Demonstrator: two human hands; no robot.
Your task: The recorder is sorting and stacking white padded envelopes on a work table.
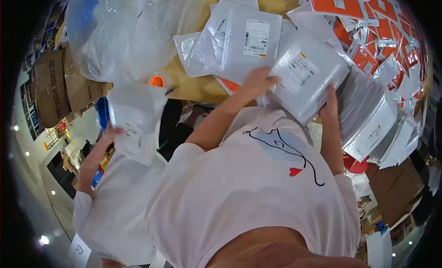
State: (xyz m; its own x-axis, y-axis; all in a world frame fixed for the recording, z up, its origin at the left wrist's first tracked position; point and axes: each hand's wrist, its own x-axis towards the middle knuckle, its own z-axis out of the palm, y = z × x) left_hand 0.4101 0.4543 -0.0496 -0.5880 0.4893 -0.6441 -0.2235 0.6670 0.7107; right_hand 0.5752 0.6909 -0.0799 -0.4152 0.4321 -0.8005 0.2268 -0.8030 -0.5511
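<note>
A white padded mailer [307, 79] with a printed label is tilted in front of my chest. My right hand [329, 104] grips its lower right edge, with the thumb on top and the other fingers hidden beneath. At its left edge, the bent fingers of my left hand [263, 82] close on the rim. Just beyond my left hand lies another labelled mailer [252, 42], overlapping several more. A tall stack of white mailers [368, 120] stands beside my right forearm.
To my left, a co-worker's hand [110, 133] holds a white labelled package [136, 116]. Orange-and-white packets [384, 33] are heaped at the far right of the wooden table [195, 89]. A large clear plastic bag [124, 37] and an orange-rimmed roll [157, 81] sit at the left.
</note>
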